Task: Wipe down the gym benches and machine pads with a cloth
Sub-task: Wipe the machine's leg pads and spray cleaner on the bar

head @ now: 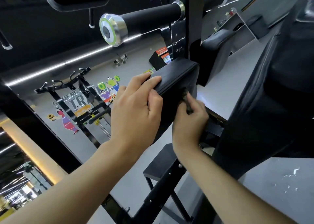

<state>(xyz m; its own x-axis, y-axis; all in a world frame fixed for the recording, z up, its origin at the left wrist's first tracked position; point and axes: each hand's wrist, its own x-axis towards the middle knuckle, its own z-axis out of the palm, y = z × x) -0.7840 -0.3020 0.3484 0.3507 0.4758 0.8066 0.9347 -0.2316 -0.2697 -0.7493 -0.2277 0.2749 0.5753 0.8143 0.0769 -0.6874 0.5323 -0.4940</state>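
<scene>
A small black machine pad (178, 74) sits on a black upright at the middle of the view. My left hand (136, 111) grips the pad's near-left edge, fingers curled over its top and thumb below. My right hand (188, 122) pinches a dark bunched cloth (186, 101) and holds it against the pad's underside. Most of the cloth is hidden inside my fist and against the dark pad.
A black roller pad with a chrome and green end cap (115, 29) juts out above the pad. A second pad (217, 42) lies behind it, and a large black seat pad (271, 96) fills the right. A black footplate (163, 164) sits below on the grey floor.
</scene>
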